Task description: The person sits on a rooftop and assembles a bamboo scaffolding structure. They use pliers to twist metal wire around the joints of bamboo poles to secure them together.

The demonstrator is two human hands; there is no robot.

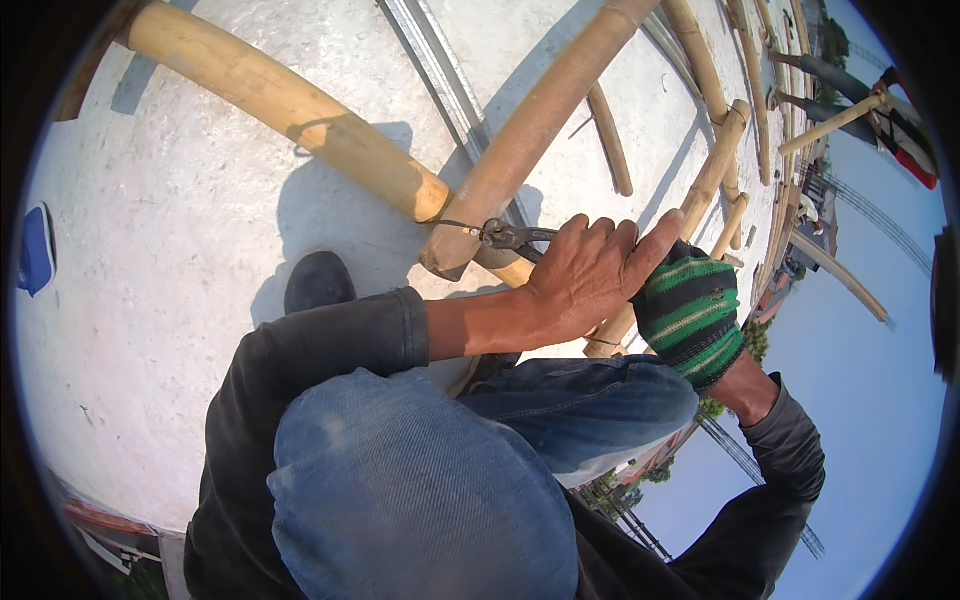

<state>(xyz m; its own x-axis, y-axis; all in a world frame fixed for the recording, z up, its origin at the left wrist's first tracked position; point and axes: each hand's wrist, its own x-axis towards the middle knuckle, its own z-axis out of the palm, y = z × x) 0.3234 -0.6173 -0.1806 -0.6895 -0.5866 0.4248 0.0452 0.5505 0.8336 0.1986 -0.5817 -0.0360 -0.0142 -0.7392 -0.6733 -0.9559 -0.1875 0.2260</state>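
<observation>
A pair of dark metal pincers [512, 238] has its jaws at a thin tie wire [460, 226] looped by the end of a brown bamboo pole [540, 130]. That pole crosses over a paler bamboo pole [290, 108]. My bare left hand [588, 272] is closed around the pincers' handles, one finger stretched toward my other hand. Directly beside it, my right hand [690, 315], in a green and black striped glove, is closed at the handle end. Its fingertips and the handle ends are hidden.
A metal channel [435, 75] passes under the brown pole. More bamboo poles [720, 170] lie to the right on the pale concrete [150, 300]. Another person [890, 125] holds a pole at upper right. My knees are close below my hands; a blue object [38, 250] is far left.
</observation>
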